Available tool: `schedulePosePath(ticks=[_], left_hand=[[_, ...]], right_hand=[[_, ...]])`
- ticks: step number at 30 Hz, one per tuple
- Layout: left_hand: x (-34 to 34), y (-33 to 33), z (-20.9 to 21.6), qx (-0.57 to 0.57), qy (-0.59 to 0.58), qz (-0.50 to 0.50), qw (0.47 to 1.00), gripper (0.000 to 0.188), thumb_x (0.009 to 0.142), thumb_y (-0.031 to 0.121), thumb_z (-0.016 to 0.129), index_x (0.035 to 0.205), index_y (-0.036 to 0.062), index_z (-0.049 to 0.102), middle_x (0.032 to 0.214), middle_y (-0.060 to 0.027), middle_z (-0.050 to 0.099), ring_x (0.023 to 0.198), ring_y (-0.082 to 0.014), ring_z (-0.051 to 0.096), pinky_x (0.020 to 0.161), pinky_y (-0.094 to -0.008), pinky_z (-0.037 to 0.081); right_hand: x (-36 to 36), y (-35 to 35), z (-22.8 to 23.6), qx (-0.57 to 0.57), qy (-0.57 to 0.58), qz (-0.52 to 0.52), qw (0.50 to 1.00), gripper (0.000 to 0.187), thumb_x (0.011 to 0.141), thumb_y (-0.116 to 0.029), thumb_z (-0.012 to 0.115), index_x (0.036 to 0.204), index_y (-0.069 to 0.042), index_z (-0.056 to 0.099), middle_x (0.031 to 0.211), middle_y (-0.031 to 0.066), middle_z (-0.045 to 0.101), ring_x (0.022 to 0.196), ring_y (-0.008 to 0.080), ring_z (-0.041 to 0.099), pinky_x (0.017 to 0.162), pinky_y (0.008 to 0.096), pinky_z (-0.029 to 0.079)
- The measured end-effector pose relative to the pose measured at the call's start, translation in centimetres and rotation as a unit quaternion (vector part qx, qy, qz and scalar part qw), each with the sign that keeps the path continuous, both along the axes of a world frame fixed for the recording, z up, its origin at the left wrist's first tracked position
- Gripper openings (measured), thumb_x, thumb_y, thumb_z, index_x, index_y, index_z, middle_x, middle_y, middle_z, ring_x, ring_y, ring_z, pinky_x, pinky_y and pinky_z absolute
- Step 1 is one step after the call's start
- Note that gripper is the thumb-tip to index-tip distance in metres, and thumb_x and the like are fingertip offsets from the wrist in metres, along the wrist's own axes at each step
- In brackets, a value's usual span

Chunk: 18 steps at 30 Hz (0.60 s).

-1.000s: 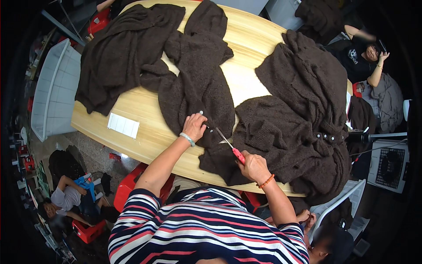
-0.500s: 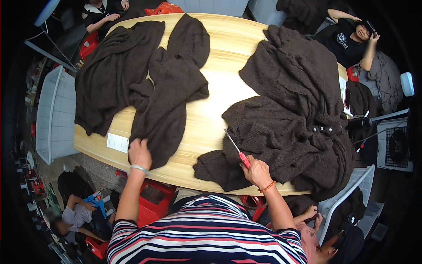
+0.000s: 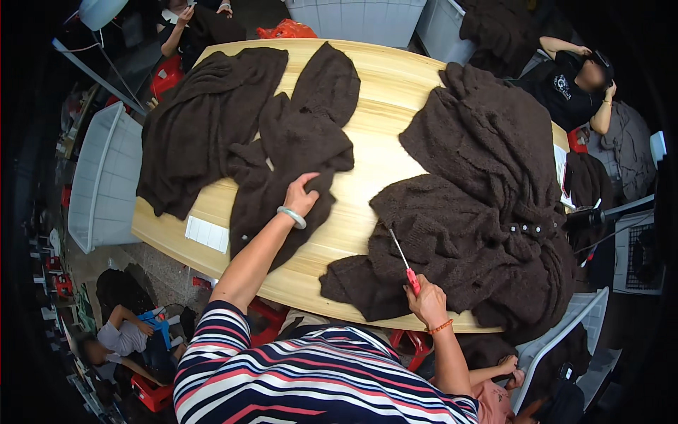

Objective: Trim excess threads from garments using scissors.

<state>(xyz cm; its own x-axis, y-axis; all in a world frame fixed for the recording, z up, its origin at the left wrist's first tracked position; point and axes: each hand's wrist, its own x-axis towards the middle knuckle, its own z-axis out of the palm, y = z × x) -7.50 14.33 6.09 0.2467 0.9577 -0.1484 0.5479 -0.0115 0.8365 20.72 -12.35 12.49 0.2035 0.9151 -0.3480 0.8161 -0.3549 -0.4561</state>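
Observation:
Near the middle of a dark brown knitted garment (image 3: 289, 145), on the left half of the table, my left hand (image 3: 302, 198) lies with thumb and forefinger apart. Nothing shows between those fingers. A small shiny button shows near this garment's lower edge. My right hand (image 3: 428, 302) is wrapped round the red handle of a tool with a long thin metal shaft (image 3: 400, 247); its exact kind I cannot make out. Its tip points away from me, over a second brown knitted garment (image 3: 452, 219) with several pale buttons, bunched on the right.
Beneath the garments is a light wood table (image 3: 371, 134) with a white card (image 3: 207, 234) at its left front edge. White bins (image 3: 106, 177) stand around it. Co-workers sit at the far left, far right (image 3: 575, 81), lower left and lower right. A red stool (image 3: 409, 345) is by me.
My left hand has moved away from me and rightward, from the garment's near edge to its middle. The right hand still holds the red-handled tool. The whole view has shifted slightly.

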Motion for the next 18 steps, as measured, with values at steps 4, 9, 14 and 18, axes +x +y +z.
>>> schedulePosePath(ticks=[4, 9, 14, 18], left_hand=[[1.4, 0.5, 7.0, -0.148, -0.463, -0.019, 0.874, 0.052, 0.078, -0.009, 0.048, 0.129, -0.0009, 0.053, 0.12, -0.0084, 0.062, 0.106, -0.0154, 0.059, 0.094, -0.028, 0.047], [-10.2, 0.8, 1.4, 0.022, -0.29, 0.17, 0.942, 0.046, 0.083, -0.01, 0.048, 0.128, -0.0024, 0.054, 0.121, -0.0126, 0.061, 0.109, -0.0203, 0.06, 0.096, -0.0313, 0.047], [-9.2, -5.7, -2.8, 0.17, 0.03, 0.245, 0.954, 0.057, 0.082, 0.018, 0.072, 0.132, 0.0027, 0.049, 0.122, -0.0163, 0.055, 0.111, -0.028, 0.053, 0.096, -0.0382, 0.043], [-6.4, -6.7, -1.1, 0.283, 0.151, 0.108, 0.941, 0.073, 0.077, 0.026, 0.076, 0.138, 0.0056, 0.043, 0.134, -0.0205, 0.045, 0.124, -0.0391, 0.04, 0.106, -0.0476, 0.031]], right_hand=[[0.5, 0.9, 0.1, 0.006, 0.007, -0.012, 1.0, 0.024, 0.087, -0.029, 0.062, 0.089, -0.006, 0.056, 0.073, 0.0242, 0.064, 0.074, 0.0432, 0.064, 0.067, 0.0517, 0.05], [0.6, 2.1, 0.5, 0.011, 0.006, 0.003, 1.0, 0.024, 0.088, -0.029, 0.062, 0.089, -0.006, 0.055, 0.074, 0.0246, 0.064, 0.074, 0.0443, 0.063, 0.068, 0.0522, 0.05], [0.3, 2.4, -0.4, -0.018, 0.0, 0.014, 1.0, 0.023, 0.088, -0.029, 0.062, 0.091, -0.006, 0.056, 0.075, 0.024, 0.064, 0.076, 0.0435, 0.064, 0.069, 0.0519, 0.051], [-1.5, 4.1, -0.9, -0.012, 0.006, 0.043, 0.999, 0.023, 0.087, -0.029, 0.062, 0.092, -0.006, 0.057, 0.075, 0.0234, 0.065, 0.076, 0.043, 0.064, 0.069, 0.0515, 0.051]])
